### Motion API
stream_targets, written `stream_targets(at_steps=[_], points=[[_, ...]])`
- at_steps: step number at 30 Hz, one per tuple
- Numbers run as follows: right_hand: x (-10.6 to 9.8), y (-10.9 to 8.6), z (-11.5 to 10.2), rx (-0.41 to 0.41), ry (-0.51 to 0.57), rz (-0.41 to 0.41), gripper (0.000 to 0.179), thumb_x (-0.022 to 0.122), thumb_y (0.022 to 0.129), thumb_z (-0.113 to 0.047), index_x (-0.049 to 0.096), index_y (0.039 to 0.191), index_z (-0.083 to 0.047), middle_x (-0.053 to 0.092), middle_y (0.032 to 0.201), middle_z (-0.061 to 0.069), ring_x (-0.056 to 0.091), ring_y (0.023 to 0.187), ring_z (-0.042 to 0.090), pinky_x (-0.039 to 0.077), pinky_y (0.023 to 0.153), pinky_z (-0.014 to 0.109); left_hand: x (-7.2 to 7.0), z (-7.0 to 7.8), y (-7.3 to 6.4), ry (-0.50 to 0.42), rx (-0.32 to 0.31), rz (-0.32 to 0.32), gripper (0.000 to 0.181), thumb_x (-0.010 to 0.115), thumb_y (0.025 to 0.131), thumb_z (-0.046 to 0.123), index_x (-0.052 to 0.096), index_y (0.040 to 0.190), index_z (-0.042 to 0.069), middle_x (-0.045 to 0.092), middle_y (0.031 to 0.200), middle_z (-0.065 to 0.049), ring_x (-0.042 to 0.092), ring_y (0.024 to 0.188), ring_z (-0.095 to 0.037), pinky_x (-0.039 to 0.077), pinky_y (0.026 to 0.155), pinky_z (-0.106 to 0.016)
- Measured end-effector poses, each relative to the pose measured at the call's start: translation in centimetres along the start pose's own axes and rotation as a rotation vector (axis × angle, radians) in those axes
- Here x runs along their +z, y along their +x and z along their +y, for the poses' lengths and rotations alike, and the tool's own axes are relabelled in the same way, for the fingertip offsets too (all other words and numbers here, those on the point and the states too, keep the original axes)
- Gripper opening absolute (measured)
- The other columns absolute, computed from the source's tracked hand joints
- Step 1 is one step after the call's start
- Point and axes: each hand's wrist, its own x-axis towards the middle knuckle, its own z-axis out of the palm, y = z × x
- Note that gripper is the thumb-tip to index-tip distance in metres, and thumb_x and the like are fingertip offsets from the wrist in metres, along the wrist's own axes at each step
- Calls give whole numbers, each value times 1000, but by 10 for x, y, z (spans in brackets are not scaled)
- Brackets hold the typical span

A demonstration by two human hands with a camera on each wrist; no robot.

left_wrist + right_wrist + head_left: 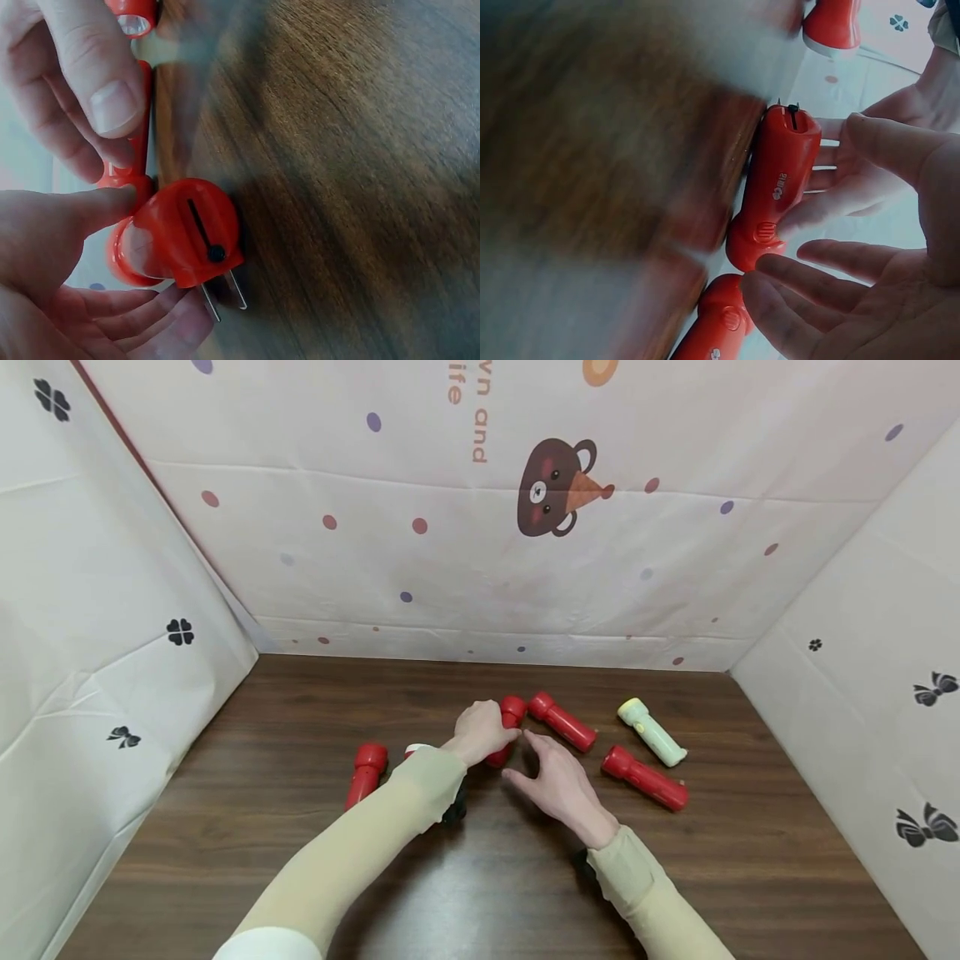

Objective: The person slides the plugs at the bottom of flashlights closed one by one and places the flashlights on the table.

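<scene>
My left hand [480,733] holds a red flashlight [512,713] on the table, thumb on one side and fingers on the other. In the left wrist view this flashlight's [191,229] end faces the camera, with two metal plug prongs and a black slot. Its switch and printed logo show in the right wrist view, where the flashlight [778,176] lies between the hands. My right hand [558,781] is spread with fingers extended, close to the head end and holding nothing. Another red flashlight [562,722] lies just beyond the right fingertips.
To the right are another red flashlight [645,778] and a pale green flashlight [652,732]. A red flashlight [366,772] lies left of the left forearm, which mostly covers a further item. Patterned white sheets [450,568] wall the wooden table [247,827] at the back and sides.
</scene>
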Motion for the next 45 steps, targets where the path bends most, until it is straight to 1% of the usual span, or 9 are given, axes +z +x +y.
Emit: stream_targets(at_steps=[6,11,14,19,25,28,34,37,45], points=[[1,2,-2,-2,16,10,72,82,91,-35,56,148,2,65,146,17,63,136,35,52,114,52,4,-2,4,6,-13,-7,34,83,89,37,75,95,5,78,91,-10,71,79,-24,59,69,-35],[2,4,-3,6,24,7,69,80,92,-34,57,147,1,67,144,17,64,134,35,53,112,53,5,-2,4,-40,-9,-11,31,82,90,32,76,97,2,79,94,-13,71,79,-25,62,73,-38],[2,5,-4,23,36,3,67,80,92,-34,58,146,1,68,142,17,65,133,34,54,111,53,4,-2,4,-72,-17,-5,30,81,90,30,76,96,1,79,92,-14,68,75,-24,60,69,-36],[1,8,-8,58,39,-1,65,79,92,-34,60,144,0,69,141,17,66,132,35,54,110,54,2,-6,4,-112,-36,8,31,81,90,29,73,95,0,77,90,-15,63,70,-22,50,61,-30],[2,9,-9,65,30,1,63,79,93,-34,61,142,2,68,141,19,66,131,37,54,110,55,1,-11,3,-164,-63,2,36,80,91,31,72,102,-2,77,94,-17,64,71,-20,56,65,-31],[3,9,-9,53,37,9,62,79,92,-33,62,141,2,70,139,19,67,129,36,55,108,54,-2,-11,2,-190,-70,0,36,80,91,31,72,101,-2,77,92,-17,63,70,-20,56,64,-30],[3,10,-11,41,52,19,58,79,92,-30,65,139,-1,71,137,18,68,127,34,56,106,54,-8,-9,-2,-261,-53,13,32,80,91,31,71,86,1,69,75,-11,56,62,-17,45,55,-24],[3,11,-12,43,51,18,57,79,92,-31,65,139,-1,71,137,18,68,127,34,56,106,53,-11,-10,-4,-296,-41,24,32,79,92,31,72,84,1,69,73,-10,56,61,-16,45,54,-23],[3,13,-14,65,56,0,60,78,93,-32,63,140,2,69,141,19,66,131,36,55,109,54,-16,-16,-6,-388,-40,26,37,76,94,33,75,107,-2,77,93,-16,61,70,-18,57,64,-26]])
